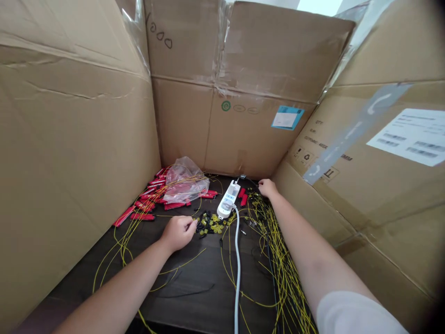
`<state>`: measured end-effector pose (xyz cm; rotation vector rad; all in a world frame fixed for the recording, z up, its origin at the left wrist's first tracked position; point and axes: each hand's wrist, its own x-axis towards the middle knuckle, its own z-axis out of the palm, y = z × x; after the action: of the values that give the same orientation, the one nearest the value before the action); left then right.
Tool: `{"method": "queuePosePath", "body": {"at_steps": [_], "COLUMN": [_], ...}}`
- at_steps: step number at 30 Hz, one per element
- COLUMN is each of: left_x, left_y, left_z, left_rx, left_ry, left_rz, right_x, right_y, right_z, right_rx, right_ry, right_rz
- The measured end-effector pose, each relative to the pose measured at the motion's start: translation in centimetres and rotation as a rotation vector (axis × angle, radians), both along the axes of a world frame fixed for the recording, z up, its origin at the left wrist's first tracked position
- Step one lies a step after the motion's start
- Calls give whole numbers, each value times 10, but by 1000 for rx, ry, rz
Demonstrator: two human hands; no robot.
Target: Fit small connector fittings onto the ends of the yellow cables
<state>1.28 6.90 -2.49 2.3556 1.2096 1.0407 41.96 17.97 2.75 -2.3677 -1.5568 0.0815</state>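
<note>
My left hand [179,233] is closed at the left edge of a pile of small yellow pieces [217,227] and black pieces [202,228]; what its fingers hold, if anything, is too small to make out. My right hand [267,188] reaches to the back right, fingers pressed together beside a dark cable and the top of a bundle of yellow wires [281,264]. Whatever lies in those fingers cannot be made out. Between the hands stands a white power strip [228,200] with a plug in it and a pale cord [238,264] running toward me.
Red pieces [142,216] and a clear plastic bag [186,181] lie at the back left of the dark table [194,297]. Two red pieces [244,200] sit right of the strip. Tall cardboard walls [184,120] enclose the left, back and right sides.
</note>
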Motion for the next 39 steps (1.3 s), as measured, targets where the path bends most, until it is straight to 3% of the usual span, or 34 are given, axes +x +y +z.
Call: {"method": "queuePosePath", "body": {"at_steps": [7,17,27,32,39], "left_x": [1,1,2,2,0], "left_y": [0,0,1,0,1], "left_z": [-1,0,1,3,0], "left_rx": [-26,-24,-18,-22,-8], "left_ry": [-10,9,17,2,1], "left_rz": [-20,-27,-31,-28,-9], "right_x": [12,15,18,17,6], "right_y": [23,32,28,14,-8], "right_z": [0,0,2,21,68], "right_rx": [-90,-169,-25,92,391], "right_ry": [-72,-83,29,233,397], "right_rz": [86,163,109,27,-49]}}
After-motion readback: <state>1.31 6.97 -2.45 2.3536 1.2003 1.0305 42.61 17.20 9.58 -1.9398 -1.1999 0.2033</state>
